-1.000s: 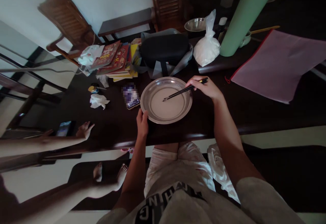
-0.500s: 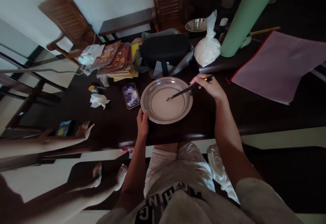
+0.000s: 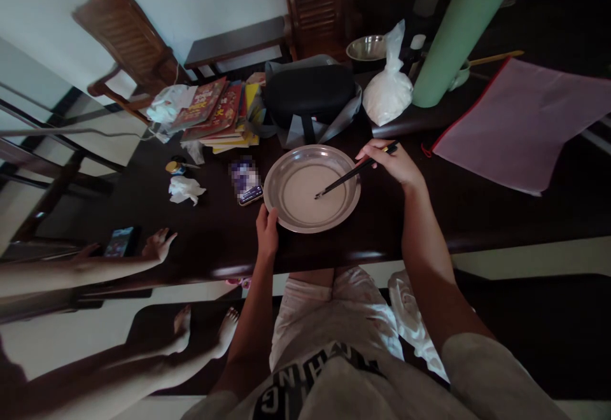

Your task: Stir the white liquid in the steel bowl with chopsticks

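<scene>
The dark table (image 3: 224, 242) stretched beneath both sets of fingers. On it, the shallow metal dish (image 3: 305, 226) sat between left and right fingers, touching the left ones, with pale liquid (image 3: 303, 191) inside. Beyond the right fingers stood a knotted bag of white powder (image 3: 387, 98). The left hand (image 3: 268, 232) pinched the dish's near-left rim between thumb and fingers. The right hand (image 3: 387, 159), near the far-right rim, had its fingers pressed around dark chopsticks (image 3: 356, 170), whose tips reached the liquid, inward from those fingers.
</scene>
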`<control>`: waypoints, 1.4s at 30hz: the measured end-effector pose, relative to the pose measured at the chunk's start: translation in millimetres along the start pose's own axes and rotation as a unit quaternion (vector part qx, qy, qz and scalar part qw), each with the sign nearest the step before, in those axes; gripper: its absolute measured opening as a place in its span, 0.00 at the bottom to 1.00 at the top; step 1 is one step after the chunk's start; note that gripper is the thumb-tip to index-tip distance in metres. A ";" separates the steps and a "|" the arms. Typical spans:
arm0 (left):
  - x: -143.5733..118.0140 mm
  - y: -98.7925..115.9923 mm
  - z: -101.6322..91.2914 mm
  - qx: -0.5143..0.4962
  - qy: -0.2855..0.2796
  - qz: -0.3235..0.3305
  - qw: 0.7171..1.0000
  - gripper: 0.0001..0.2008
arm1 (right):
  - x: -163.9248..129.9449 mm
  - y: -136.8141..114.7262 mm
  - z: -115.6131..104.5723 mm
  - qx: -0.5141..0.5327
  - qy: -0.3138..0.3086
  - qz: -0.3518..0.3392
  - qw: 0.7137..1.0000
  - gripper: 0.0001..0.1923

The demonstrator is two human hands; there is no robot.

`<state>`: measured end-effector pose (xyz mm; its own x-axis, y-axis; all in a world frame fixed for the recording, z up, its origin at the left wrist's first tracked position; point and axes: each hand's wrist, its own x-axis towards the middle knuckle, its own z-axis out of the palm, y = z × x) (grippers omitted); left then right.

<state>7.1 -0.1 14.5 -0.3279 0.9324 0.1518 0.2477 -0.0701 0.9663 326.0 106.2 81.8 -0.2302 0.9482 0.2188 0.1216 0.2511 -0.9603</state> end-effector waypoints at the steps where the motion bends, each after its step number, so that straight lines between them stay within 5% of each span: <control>1: 0.0 0.0 -0.1 -0.002 -0.001 0.000 1.000 0.18 | -0.1 -0.9 2.1 0.005 -0.022 0.002 1.000 0.22; 5: -0.1 -1.6 -0.4 -0.006 -0.002 0.000 1.000 0.19 | 0.4 -3.3 8.0 -0.013 -0.056 -0.016 0.998 0.21; 11: 0.5 -3.8 0.4 -0.011 0.000 -0.006 1.000 0.19 | -0.4 -0.9 -0.2 0.004 0.018 -0.002 1.000 0.21; 17: 0.0 -3.4 0.2 -0.011 0.001 -0.004 1.000 0.18 | 0.2 -5.2 9.0 0.000 -0.054 -0.006 0.998 0.22; 23: -0.6 -2.8 -0.4 -0.006 -0.002 0.001 1.000 0.18 | -0.7 -2.7 -0.1 -0.003 0.020 -0.002 1.000 0.23; 29: 0.1 -2.2 0.1 -0.010 -0.002 -0.004 1.000 0.18 | -0.2 -3.2 7.8 -0.003 -0.071 -0.008 0.997 0.21; 36: 0.2 -3.9 -0.6 -0.001 -0.002 -0.001 1.000 0.19 | -0.1 0.4 -2.6 -0.016 0.028 -0.012 0.999 0.21; 42: 0.1 -1.7 -0.1 0.001 -0.001 0.002 1.000 0.19 | -0.7 -2.8 8.0 -0.016 -0.070 -0.011 0.997 0.21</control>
<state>6.5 0.1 12.9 -0.3248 0.9329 0.1558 0.2504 -0.0740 0.9653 318.1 103.3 82.9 -0.3655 0.9063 0.2121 0.1445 0.2803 -0.9490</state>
